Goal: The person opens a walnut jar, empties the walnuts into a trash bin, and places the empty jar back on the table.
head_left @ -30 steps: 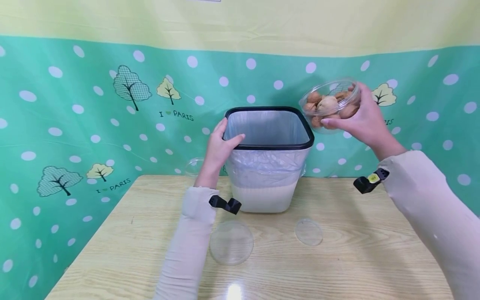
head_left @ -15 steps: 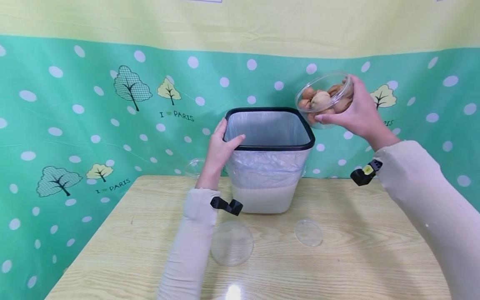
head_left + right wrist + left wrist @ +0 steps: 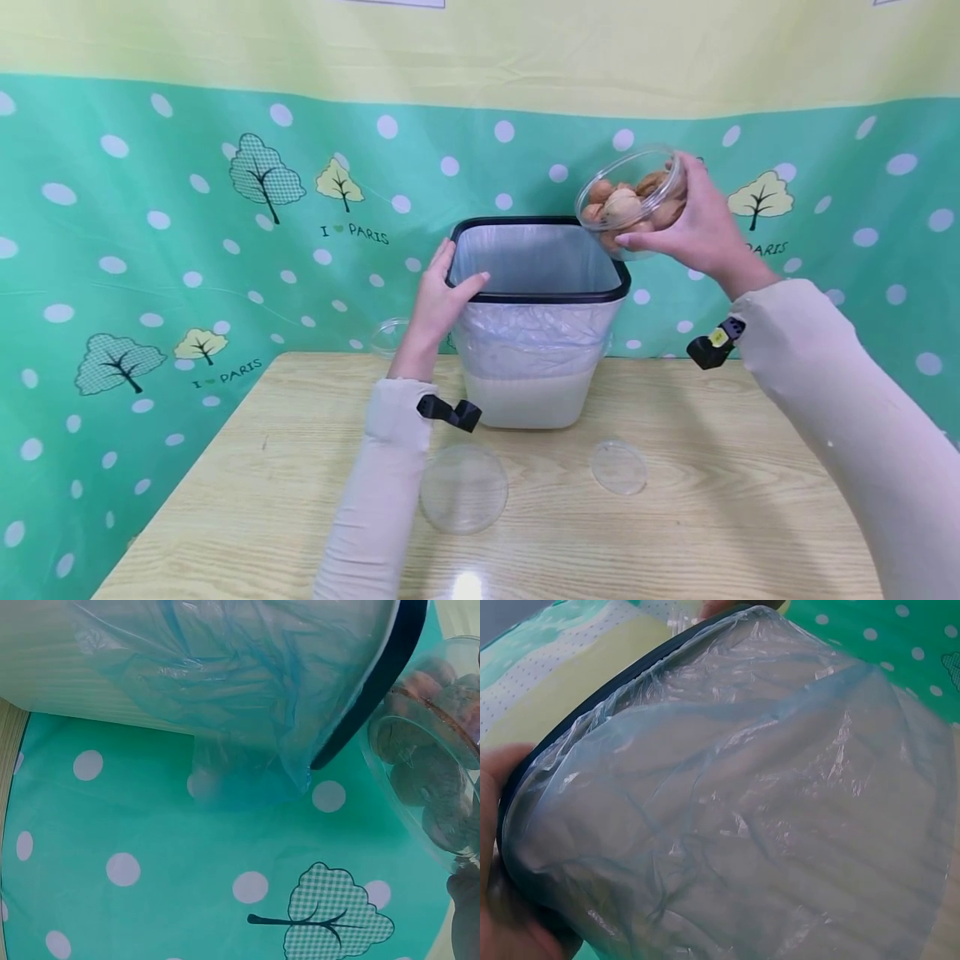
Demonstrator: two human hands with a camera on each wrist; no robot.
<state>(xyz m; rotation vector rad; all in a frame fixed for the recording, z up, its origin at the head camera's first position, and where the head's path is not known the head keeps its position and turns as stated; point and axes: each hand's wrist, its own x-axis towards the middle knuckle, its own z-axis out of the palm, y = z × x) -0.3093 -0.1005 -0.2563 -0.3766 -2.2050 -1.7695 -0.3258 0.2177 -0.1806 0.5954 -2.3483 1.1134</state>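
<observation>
My left hand point(image 3: 437, 300) grips the left side of a white trash bin point(image 3: 528, 400), thumb over its black rim point(image 3: 551, 297). A bluish clear liner bag point(image 3: 727, 810) covers the bin's upper part. At the bin's right rear corner, my right hand point(image 3: 701, 218) holds a round clear plastic container point(image 3: 633, 160), tilted left towards the opening. Several brown, rounded, walnut-like things point(image 3: 622, 206) sit inside the container. In the right wrist view this container point(image 3: 397, 780) appears at the right edge, close to the rim.
Two clear round lids, a larger one point(image 3: 463, 489) and a smaller one point(image 3: 618, 467), lie on the wooden table point(image 3: 720, 517) before the bin. Another clear plastic piece point(image 3: 386, 335) stands behind my left forearm. A green dotted cloth point(image 3: 300, 283) hangs behind.
My right hand has carried the container leftward, from beside the bin to over its right rear corner, and the container tips more to the left. My left hand stays at the rim.
</observation>
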